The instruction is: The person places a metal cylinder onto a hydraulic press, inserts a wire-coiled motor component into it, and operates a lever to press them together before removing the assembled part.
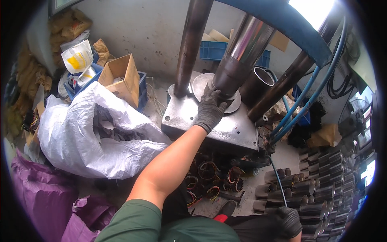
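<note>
My left hand (pixel 210 109), in a dark grey glove, reaches to the middle of a hydraulic press. Its fingers curl round the lower part of a dark metal cylinder (pixel 231 74) below the shiny press ram (pixel 249 38), with the thumb apart. A round metal plate (pixel 233 105) lies under the cylinder on the pale press bed (pixel 185 114). Low at the right, my gloved right hand (pixel 289 220) is closed at the lower end of a thin lever rod (pixel 279 181), beside my knee. Its fingertips are partly hidden.
Thick steel columns (pixel 192 48) and blue hoses (pixel 300 111) flank the bed. A dark tube (pixel 258 82) stands behind it. At left are a white woven sack (pixel 68 137), purple sacks (pixel 42 193) and a cardboard box (pixel 127 78). Wired coils (pixel 207 171) and many metal sleeves (pixel 306 187) cover the floor.
</note>
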Available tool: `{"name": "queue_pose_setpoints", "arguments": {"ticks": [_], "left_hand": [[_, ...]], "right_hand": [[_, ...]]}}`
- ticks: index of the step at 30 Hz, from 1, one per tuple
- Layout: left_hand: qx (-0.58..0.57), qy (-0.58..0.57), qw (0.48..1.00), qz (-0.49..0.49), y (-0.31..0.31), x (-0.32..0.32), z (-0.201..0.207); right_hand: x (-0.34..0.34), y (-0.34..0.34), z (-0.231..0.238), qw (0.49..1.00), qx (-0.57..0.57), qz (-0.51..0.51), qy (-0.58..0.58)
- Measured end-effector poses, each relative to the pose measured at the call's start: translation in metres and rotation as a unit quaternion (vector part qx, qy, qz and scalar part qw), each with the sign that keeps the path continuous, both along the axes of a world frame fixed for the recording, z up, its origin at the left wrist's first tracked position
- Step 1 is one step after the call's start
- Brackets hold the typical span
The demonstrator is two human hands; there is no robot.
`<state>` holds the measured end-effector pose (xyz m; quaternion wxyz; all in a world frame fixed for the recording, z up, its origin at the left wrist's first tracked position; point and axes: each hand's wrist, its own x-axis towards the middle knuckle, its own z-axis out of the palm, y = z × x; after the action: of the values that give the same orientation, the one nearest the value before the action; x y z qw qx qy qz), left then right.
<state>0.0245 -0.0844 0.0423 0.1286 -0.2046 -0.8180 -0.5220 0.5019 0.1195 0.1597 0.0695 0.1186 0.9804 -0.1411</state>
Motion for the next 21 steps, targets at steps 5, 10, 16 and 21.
{"name": "queue_pose_setpoints", "arguments": {"ticks": [5, 10, 16, 21], "left_hand": [[0.0, -0.021, 1.0, -0.012, 0.002, -0.001, 0.0], [0.009, -0.018, 1.0, -0.019, 0.0, -0.001, 0.0], [0.013, -0.02, 1.0, -0.018, 0.0, 0.001, -0.003], [0.01, -0.016, 1.0, -0.019, -0.001, 0.001, -0.001]], "right_hand": [[-0.013, -0.037, 0.004, 0.989, -0.03, -0.137, 0.054], [-0.007, -0.02, -0.002, 0.996, 0.038, -0.056, 0.06], [-0.007, -0.023, -0.005, 0.987, 0.069, -0.12, 0.081], [-0.005, -0.021, -0.006, 0.985, 0.094, -0.109, 0.092]]}}
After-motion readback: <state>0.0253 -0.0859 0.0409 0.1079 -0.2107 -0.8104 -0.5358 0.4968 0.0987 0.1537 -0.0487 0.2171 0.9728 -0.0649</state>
